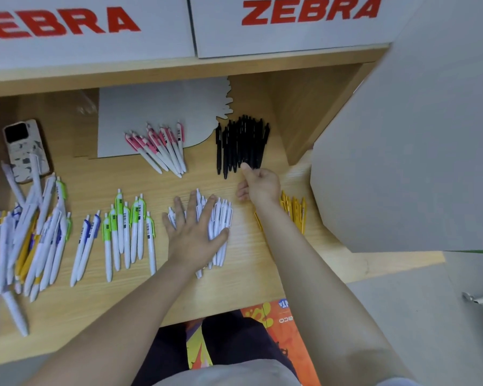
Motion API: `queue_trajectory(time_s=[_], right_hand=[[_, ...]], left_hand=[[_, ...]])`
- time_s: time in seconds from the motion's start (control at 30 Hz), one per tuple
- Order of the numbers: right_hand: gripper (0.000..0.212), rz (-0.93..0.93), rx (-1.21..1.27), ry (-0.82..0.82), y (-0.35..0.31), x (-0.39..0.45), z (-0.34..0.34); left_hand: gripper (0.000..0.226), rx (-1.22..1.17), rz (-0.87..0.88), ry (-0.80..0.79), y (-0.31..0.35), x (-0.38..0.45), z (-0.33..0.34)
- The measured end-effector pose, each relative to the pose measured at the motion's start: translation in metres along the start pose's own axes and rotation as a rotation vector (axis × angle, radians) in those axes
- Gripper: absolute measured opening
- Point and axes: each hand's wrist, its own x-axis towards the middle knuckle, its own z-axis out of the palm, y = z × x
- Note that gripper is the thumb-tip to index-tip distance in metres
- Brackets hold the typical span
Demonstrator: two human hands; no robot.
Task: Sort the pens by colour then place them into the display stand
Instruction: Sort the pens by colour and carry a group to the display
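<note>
white pens (pixel 221 227) lie under the flat, spread fingers of the left hand (pixel 191 232) on the wooden table (pixel 251 274). right hand (pixel 260 185), fingers curled with the thumb touching the black pens (pixel 241 143); whether it grips one i cannot tell. pink pens (pixel 162 146), green pens (pixel 126 229), yellow pens (pixel 294 210) lie apart; a mixed pile (pixel 25 238) sits far left.

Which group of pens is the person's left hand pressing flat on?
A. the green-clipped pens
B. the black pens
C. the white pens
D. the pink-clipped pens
C: the left hand lies spread, palm down, over the all-white pens near the middle of the desk, while the right hand reaches toward the black pens.
</note>
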Motion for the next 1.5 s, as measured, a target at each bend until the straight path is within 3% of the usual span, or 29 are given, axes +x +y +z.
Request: queue_trajectory(time_s=[0.2, 0.37, 0.47, 0.63, 0.83, 1.03, 1.3, 1.5], right_hand=[[0.028, -0.213, -0.19, -0.048, 0.009, -0.034, -0.01], [0.012, -0.351, -0.366, -0.136, 0.023, -0.072, 0.015], [0.011, -0.411, -0.517, -0.291, 0.025, -0.095, 0.06], [0.019, -0.711, -0.811, -0.507, 0.036, -0.116, 0.158], [0.039, -0.982, -1.022, -0.624, 0.044, -0.123, 0.246], [0.054, -0.843, -1.123, -0.602, 0.035, -0.122, 0.294], [0.031, -0.542, -0.903, -0.623, 0.03, -0.122, 0.304], [0.055, -0.308, -0.816, -0.567, 0.027, -0.122, 0.312]], left_hand=[[0.081, 0.011, 0.034, -0.034, -0.005, -0.001, -0.008], [0.075, -0.13, 0.012, 0.255, -0.052, -0.032, -0.042], [0.072, -0.143, -0.176, 0.393, -0.118, -0.062, -0.052], [0.074, -0.07, -0.401, 0.418, -0.227, -0.104, -0.049], [0.073, -0.072, -0.338, 0.378, -0.276, -0.117, -0.033], [0.069, 0.038, -0.304, 0.422, -0.277, -0.107, -0.021], [0.056, 0.035, -0.295, 0.446, -0.275, -0.106, -0.025], [0.042, 0.015, -0.289, 0.597, -0.273, -0.108, -0.035]])
